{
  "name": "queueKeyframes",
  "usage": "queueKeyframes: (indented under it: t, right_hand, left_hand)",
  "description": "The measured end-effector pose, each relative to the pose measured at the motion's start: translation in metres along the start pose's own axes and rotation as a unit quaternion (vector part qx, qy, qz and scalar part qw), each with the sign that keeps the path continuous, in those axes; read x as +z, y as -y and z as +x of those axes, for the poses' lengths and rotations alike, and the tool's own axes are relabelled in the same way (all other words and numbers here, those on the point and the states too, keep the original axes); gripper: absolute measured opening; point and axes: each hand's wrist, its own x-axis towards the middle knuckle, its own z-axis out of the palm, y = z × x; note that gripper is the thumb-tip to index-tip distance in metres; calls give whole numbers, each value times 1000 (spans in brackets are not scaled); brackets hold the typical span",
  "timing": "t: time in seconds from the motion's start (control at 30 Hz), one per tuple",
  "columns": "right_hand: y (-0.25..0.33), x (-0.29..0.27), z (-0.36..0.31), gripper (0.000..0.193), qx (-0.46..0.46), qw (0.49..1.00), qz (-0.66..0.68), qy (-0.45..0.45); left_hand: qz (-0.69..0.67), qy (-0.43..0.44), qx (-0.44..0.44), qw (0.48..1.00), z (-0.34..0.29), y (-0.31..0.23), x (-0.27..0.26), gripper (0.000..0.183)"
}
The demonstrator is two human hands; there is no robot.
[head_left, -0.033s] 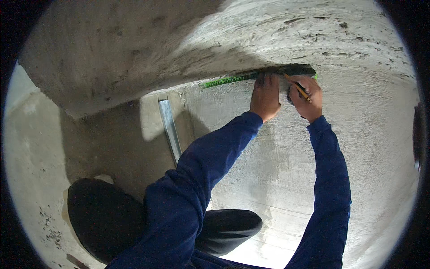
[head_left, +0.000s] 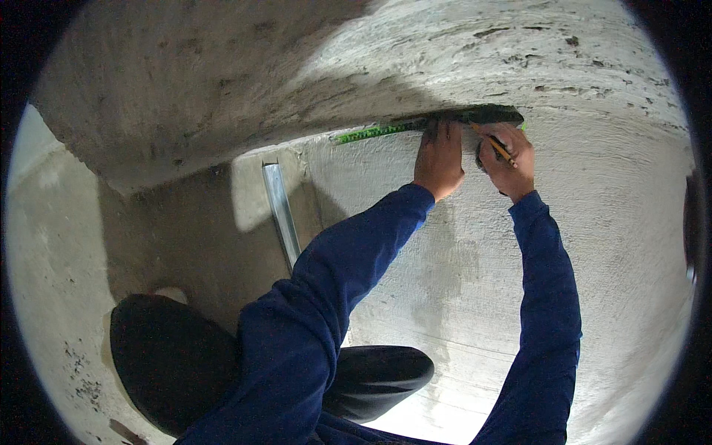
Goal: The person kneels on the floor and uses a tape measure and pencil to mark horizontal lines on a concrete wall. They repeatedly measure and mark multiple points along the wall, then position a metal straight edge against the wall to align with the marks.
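A green measuring strip with black markings (head_left: 377,133) runs along the line where the rough plastered wall meets the overhanging surface. My left hand (head_left: 439,159) lies over it, fingers stretched out and tips pressing at the strip; the thumb is mostly hidden. Just to its right, my right hand (head_left: 512,165) grips a yellow pencil (head_left: 503,150), its tip pointing up and left toward the strip. Something dark shows under the right hand's fingers, too shadowed to make out. Beyond the fingertips the strip is in deep shadow, with a bit of green beside the right hand.
A metal channel profile (head_left: 281,215) leans at the left, near my left sleeve. The pitted concrete overhang (head_left: 222,89) comes low over the hands. My bent knees in dark trousers (head_left: 174,363) fill the lower left. A dark object (head_left: 693,222) stands at the far right edge.
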Motion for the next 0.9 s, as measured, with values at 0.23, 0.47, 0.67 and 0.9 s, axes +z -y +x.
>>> queueKeyframes:
  t: [0.23, 0.47, 0.67, 0.9]
  right_hand:
    - [4, 2, 2, 21, -3, 999, -43, -4]
    - [4, 1, 3, 19, -26, 998, -43, 32]
    - [7, 1, 4, 16, -39, 997, -57, 21]
    - [6, 2, 2, 17, -34, 995, -87, 28]
  left_hand:
    - [3, -15, 22, 1000, -2, 10, 5, 63]
    - [-13, 19, 6, 1000, -3, 9, 0, 63]
    - [-25, -5, 21, 999, -3, 12, 0, 65]
    - [-19, 26, 18, 999, -4, 15, -1, 71]
